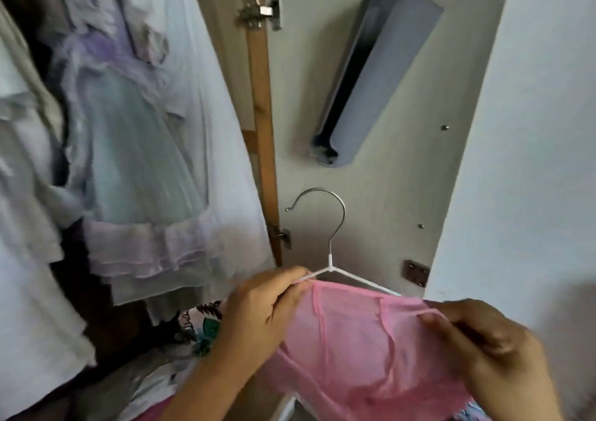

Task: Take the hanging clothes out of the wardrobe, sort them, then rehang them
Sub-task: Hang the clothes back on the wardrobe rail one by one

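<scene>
Both hands work low in the head view, closest to the lens. Left hand (pixel 261 307) pinches the left arm of a white hanger (pixel 335 270) together with the edge of a pink garment (pixel 354 340), fingers curled round both. Right hand (pixel 490 336) pinches the garment's thin strap at the hanger's right arm, thumb and fingers closed on it. Pink cloth drapes down between the two hands and runs off the bottom edge. Hanger's metal hook (pixel 322 211) stands upright, free of any rail, in front of the open wardrobe door (pixel 387 211).

That door is pale grey inside, with a grey holder (pixel 371 72) fixed slantwise on it, small studs, and a dark plate near its lower edge. Hinges (pixel 261 12) join it to a wooden frame strip (pixel 261 114). Left of the strip, pale clothes (pixel 129 130) hang crowded in the wardrobe: white, lilac, mint, ruffled. A white wall (pixel 532 130) fills the right side.
</scene>
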`<state>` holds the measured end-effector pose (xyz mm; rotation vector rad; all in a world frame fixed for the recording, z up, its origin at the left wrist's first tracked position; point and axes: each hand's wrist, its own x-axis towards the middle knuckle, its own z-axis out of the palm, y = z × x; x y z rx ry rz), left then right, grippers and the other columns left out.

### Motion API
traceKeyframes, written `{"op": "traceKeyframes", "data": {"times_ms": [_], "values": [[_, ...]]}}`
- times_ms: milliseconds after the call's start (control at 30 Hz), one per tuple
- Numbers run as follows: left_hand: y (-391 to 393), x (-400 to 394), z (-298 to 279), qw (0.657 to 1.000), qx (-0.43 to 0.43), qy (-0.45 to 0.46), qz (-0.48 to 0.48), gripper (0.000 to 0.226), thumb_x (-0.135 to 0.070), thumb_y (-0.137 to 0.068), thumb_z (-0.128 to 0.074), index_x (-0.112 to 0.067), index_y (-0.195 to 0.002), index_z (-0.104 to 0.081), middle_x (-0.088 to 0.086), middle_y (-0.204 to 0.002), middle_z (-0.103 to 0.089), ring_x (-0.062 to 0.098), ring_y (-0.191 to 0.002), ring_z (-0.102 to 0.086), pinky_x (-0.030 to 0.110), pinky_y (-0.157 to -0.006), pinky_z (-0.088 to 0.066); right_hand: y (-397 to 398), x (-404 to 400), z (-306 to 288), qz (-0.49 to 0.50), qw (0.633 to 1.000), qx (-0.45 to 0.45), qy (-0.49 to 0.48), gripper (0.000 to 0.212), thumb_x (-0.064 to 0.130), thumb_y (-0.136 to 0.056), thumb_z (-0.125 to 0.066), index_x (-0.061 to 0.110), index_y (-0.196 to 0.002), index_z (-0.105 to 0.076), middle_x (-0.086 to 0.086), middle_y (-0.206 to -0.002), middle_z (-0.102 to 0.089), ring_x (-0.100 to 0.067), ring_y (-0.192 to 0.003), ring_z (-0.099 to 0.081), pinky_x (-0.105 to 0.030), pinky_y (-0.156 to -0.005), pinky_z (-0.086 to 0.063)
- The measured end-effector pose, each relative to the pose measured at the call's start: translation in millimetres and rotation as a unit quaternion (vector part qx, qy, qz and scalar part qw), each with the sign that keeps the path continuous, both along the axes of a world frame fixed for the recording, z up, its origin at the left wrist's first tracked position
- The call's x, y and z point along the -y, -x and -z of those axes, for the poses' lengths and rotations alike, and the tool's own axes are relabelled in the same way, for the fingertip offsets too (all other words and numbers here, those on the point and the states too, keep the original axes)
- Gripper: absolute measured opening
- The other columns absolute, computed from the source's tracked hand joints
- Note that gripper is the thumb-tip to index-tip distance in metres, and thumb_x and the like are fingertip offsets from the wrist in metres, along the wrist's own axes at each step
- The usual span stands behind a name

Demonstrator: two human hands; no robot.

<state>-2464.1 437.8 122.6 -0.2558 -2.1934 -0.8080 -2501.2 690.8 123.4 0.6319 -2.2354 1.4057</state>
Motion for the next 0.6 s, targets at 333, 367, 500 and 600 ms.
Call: {"op": "traceKeyframes", "data": {"times_ms": [333,367,500,600], "values": [[-80,115,-69,0.990,-0.009,0.035,-0.133,0.038,-0.052,-0.088,-0.050,-0.033,-0.121,-0.055,-0.038,-0.104,-0.062,-0.011,-0.093,-0.062,0.005,-0.081,-0.044,47,140,-62,-0.331,0.943,-0.004,0.020,0.023,0.008,-0.070,-0.080,0.029,-0.063,-0.073,0.011,-0.065,-0.070,0.003,-0.062,-0.064,-0.007,-0.059,-0.044],[-87,119,-77,0.989,0.000,0.030,-0.143,0.036,-0.048,-0.086,-0.053,-0.036,-0.119,-0.056,-0.038,-0.102,-0.062,-0.010,-0.093,-0.063,0.005,-0.080,-0.044,49,151,-68,-0.358,0.933,0.003,0.023,0.025,0.003,-0.070,-0.078,0.025,-0.058,-0.072,0.009,-0.062,-0.069,0.003,-0.059,-0.063,-0.007,-0.057,-0.043],[-115,139,-108,0.984,0.055,-0.001,-0.168,0.026,-0.042,-0.083,-0.054,-0.042,-0.108,-0.062,-0.023,-0.097,-0.070,0.001,-0.091,-0.067,0.016,-0.078,-0.050,48,194,-100,-0.459,0.885,0.054,0.053,0.014,0.018,-0.071,-0.078,0.014,-0.058,-0.074,0.003,-0.057,-0.068,0.001,-0.052,-0.060,-0.007,-0.052,-0.043],[-130,152,-119,0.976,0.092,0.025,-0.194,0.026,-0.043,-0.086,-0.053,-0.034,-0.107,-0.065,-0.015,-0.084,-0.070,-0.005,-0.080,-0.059,0.018,-0.069,-0.046,47,224,-121,-0.478,0.874,0.034,0.076,0.019,0.007,-0.072,-0.074,0.017,-0.056,-0.072,0.007,-0.057,-0.066,0.002,-0.051,-0.055,-0.008,-0.049,-0.039]]}}
